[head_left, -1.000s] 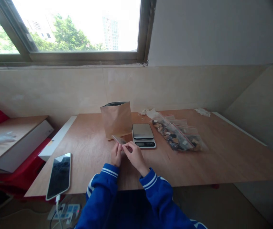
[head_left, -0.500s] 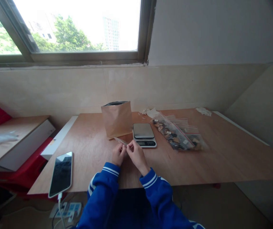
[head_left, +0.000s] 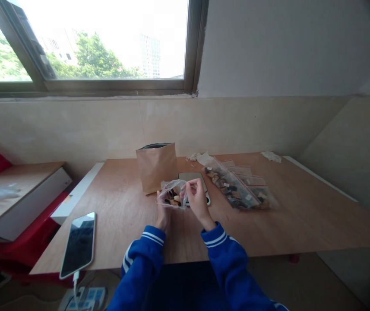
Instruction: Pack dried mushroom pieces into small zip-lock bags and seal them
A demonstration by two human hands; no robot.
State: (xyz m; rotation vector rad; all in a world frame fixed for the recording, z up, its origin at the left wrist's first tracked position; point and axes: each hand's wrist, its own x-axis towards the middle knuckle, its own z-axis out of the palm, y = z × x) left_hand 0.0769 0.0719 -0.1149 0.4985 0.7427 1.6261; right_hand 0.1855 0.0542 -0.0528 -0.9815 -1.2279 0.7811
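"Where was the small bag (head_left: pixel 182 204)?"

"Up in the person's two hands, over the table (head_left: pixel 278 231), in front of the paper bag (head_left: pixel 157 168) and the scale (head_left: pixel 186 176). It was clear plastic, its mouth gaping, and I saw pale, brown and dark pieces (head_left: pixel 173 200) inside."

"How did the left hand (head_left: pixel 163 217) hold it?"

"It gripped the left side from below; the plastic hid most of its fingers, so I couldn't tell exactly how they lay."

"And the right hand (head_left: pixel 198 201)?"

"Pinching the rim on the right, thumb against fingertips. From where I stood, it covered part of the scale."

"What else was about?"

"The paper bag stood upright, open at the top, dark inside, just left of the scale. On the scale's other side, filled bags (head_left: pixel 232 188) lay overlapping, with red strips along their edges. I couldn't read their little white labels."

"And the phone (head_left: pixel 78 242)?"

"Flat near the table's left end, well apart from the hands, screen dark, a white cable (head_left: pixel 75 280) in its near end."
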